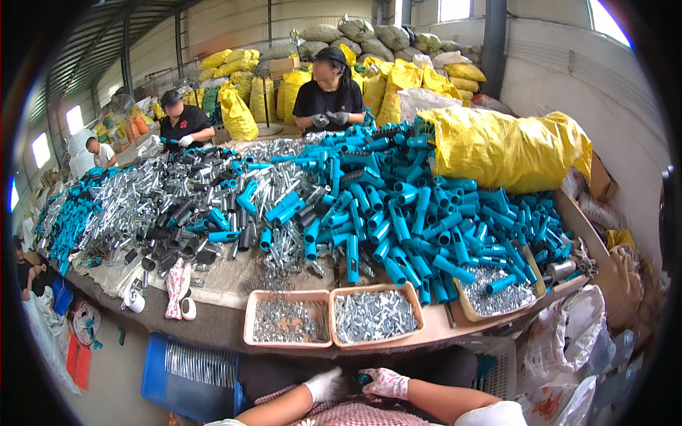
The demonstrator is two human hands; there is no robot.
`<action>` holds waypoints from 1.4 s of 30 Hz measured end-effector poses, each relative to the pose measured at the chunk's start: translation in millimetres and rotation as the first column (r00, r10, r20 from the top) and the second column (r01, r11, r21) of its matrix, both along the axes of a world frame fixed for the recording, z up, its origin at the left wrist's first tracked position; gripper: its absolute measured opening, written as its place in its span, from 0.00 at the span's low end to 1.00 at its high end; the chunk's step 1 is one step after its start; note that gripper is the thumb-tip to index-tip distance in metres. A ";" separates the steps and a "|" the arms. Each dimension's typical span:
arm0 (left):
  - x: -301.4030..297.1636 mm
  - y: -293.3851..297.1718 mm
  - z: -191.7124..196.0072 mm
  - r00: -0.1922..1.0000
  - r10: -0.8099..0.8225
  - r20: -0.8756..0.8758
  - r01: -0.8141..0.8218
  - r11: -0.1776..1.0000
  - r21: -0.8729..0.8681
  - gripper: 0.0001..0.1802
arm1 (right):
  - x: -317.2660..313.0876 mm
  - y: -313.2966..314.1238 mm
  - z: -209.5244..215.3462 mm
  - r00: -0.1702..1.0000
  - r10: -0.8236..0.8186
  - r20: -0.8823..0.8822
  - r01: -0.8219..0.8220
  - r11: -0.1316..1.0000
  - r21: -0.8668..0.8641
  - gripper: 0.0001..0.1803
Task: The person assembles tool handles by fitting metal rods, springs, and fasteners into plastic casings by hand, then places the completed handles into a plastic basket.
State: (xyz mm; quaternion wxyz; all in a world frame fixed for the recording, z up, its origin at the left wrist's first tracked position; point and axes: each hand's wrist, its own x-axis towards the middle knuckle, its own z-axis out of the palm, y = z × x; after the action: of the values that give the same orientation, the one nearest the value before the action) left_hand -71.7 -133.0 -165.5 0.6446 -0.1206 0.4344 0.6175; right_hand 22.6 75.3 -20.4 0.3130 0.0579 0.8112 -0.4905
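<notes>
Checked pinkish cloth garment (359,415) lies nearest. White-gloved left hand (325,385): curled, contents unclear; red-and-white-gloved right hand (388,383): narrowed around small teal piece (365,379).

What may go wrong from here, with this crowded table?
The high pile of teal plastic tubes might slide into the rightmost beige rectangular plastic tray of silvery metal pieces; one tube already lies there. The middle beige rectangular plastic tray, near the front edge of the grey-brown cloth-covered table, could perhaps spill if bumped.
</notes>
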 end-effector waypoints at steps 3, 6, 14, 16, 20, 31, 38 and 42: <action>3.3 8.2 26.3 0.885 0.384 0.262 -0.296 0.900 -0.320 0.37 | 23.2 8.7 71.0 0.868 0.471 -0.157 -0.411 0.859 0.305 0.42; -3.3 16.0 34.0 0.810 0.510 0.291 -0.450 0.857 -0.250 0.30 | 43.8 21.6 114.3 0.690 0.708 -0.152 -0.568 0.659 0.493 0.46; 35.5 46.3 182.0 0.657 0.752 0.048 -0.734 0.624 0.267 0.20 | 152.2 53.4 1.6 0.499 -0.025 0.866 0.855 -0.147 -0.497 0.21; 53.9 43.7 233.3 0.724 0.565 -0.395 -0.366 0.800 0.475 0.23 | 182.8 38.5 -35.7 0.425 -0.294 0.856 0.905 0.112 -0.410 0.26; 51.6 79.2 229.0 0.582 0.486 -0.652 0.106 0.750 0.653 0.23 | 146.7 29.9 7.6 0.651 -0.394 0.649 0.755 0.248 -0.607 0.24; 45.1 166.7 315.4 0.176 0.501 -0.848 0.256 0.808 0.530 0.28 | 197.7 87.5 41.1 0.765 -0.643 -0.040 0.553 0.687 -0.473 0.51; 112.9 232.0 306.1 -0.282 0.101 -0.954 0.683 0.720 -0.126 0.51 | 309.6 124.2 -4.9 0.287 -0.957 0.047 0.946 0.275 -0.171 0.33; 106.0 236.4 288.2 -0.378 -0.055 -0.924 0.739 0.583 -0.336 0.33 | 372.1 176.0 -59.4 -0.005 -0.999 0.036 1.000 -0.004 0.025 0.28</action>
State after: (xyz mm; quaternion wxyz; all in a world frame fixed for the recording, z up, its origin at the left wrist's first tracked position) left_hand 34.2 103.4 122.8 0.2790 0.7118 0.5942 0.2499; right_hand 394.7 251.3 -79.8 -0.1093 0.6249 0.5224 -0.5698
